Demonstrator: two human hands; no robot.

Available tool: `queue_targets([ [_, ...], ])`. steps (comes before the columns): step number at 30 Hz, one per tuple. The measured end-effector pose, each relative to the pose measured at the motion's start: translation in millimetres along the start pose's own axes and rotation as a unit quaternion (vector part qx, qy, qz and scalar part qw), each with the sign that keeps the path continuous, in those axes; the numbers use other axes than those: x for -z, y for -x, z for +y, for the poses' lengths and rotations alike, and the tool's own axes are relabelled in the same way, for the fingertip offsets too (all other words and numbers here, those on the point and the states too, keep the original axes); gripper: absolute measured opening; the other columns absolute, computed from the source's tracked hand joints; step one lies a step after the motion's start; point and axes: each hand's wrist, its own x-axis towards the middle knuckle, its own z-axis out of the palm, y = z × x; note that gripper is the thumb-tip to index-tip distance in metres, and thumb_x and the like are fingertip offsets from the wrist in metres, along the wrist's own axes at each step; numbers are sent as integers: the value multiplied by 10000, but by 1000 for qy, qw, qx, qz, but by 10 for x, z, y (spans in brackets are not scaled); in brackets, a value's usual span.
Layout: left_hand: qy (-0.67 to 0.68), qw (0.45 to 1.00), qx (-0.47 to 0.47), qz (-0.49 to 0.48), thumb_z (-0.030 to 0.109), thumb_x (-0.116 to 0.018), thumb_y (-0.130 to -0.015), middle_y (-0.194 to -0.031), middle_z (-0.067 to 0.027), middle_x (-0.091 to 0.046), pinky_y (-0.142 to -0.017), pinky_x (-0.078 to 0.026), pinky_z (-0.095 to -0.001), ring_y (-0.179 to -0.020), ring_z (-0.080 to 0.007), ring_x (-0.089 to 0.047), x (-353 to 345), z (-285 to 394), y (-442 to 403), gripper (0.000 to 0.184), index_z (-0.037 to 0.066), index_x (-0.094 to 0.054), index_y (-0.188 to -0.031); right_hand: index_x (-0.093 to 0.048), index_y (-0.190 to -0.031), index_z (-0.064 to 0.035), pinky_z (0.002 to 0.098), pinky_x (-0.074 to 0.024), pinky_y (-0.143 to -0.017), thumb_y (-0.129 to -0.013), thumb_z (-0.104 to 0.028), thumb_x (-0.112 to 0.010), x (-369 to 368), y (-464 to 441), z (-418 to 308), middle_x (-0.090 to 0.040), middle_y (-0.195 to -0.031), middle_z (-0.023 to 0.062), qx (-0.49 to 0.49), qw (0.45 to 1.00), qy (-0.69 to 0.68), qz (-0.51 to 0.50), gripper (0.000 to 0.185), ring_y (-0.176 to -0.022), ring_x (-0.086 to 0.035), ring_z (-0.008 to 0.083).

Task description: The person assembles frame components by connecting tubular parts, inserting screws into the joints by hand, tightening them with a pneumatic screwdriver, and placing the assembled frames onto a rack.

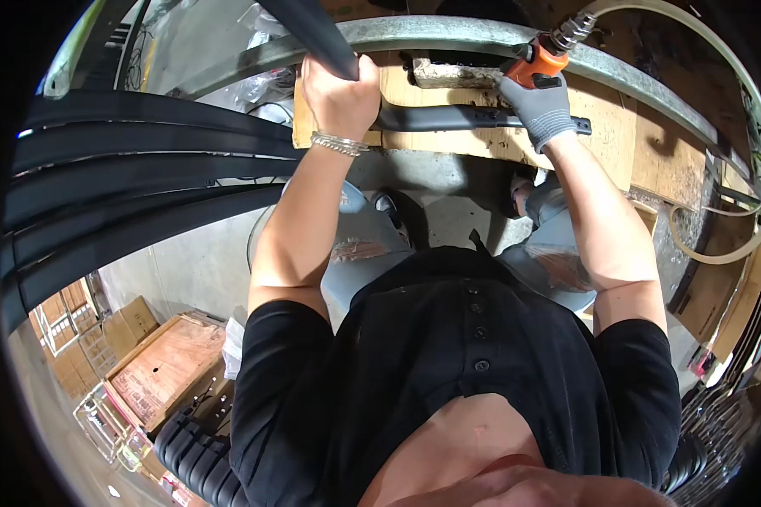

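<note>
A black tube (313,35) is gripped by the bare left hand (340,97) at upper centre-left of the frame, the fingers curled around it and the thumb laid along its side. From beside that hand a black bar (435,118) is seen running right above a tan board (607,144); whether bar and tube are one piece cannot be told. An orange tool (539,64) is held by the gloved right hand (534,103) at upper centre-right, its fingers closed about the body (the fingertips are mostly hidden). The bar is crossed by the glove's cuff, and the bar's end is left showing just to the right; contact there cannot be judged. A pale hose (719,257) is looped down the right edge. Across the top a metal rail (440,32) is seen, and more black tubes (144,169) are ranged at left.
</note>
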Motion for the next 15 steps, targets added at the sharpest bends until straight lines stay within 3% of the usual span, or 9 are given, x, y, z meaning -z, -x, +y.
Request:
queue_targets([
  [3,-11,999,-19,39,127,-649,-628,-699,-118,-577,-631,-453,-381,-642,-312,-557,-57,5,-38,123,48,-566,-672,-533,-831,-53,288,-464,-663,-654,-177,-670,14,-2,-95,-579,-731,63,16,997,56,-56,256,-700,-566,156],
  [6,7,1000,-19,-14,122,-643,-630,-698,-117,-567,-626,-452,-387,-627,-315,-548,53,-27,-67,109,48,-566,-653,-532,-828,-55,281,-462,-661,-649,-148,-657,-31,-13,62,-577,-733,49,-89,987,-130,-34,238,-696,-563,141],
  [11,14,999,-34,23,119,-642,-630,-681,-111,-559,-615,-452,-388,-615,-313,-540,-37,-47,-26,101,49,-569,-635,-533,-824,-55,274,-460,-658,-645,-132,-659,-71,58,-52,-577,-732,41,-61,997,-6,44,232,-689,-561,127],
  [15,23,999,-43,-5,115,-605,-611,-741,-186,-537,-667,-441,-423,-708,-372,-522,22,-136,-17,270,-20,-487,-812,-534,-813,-47,273,-459,-657,-644,-133,-661,-16,35,-52,-574,-720,40,30,992,-43,-115,229,-672,-556,126],
])
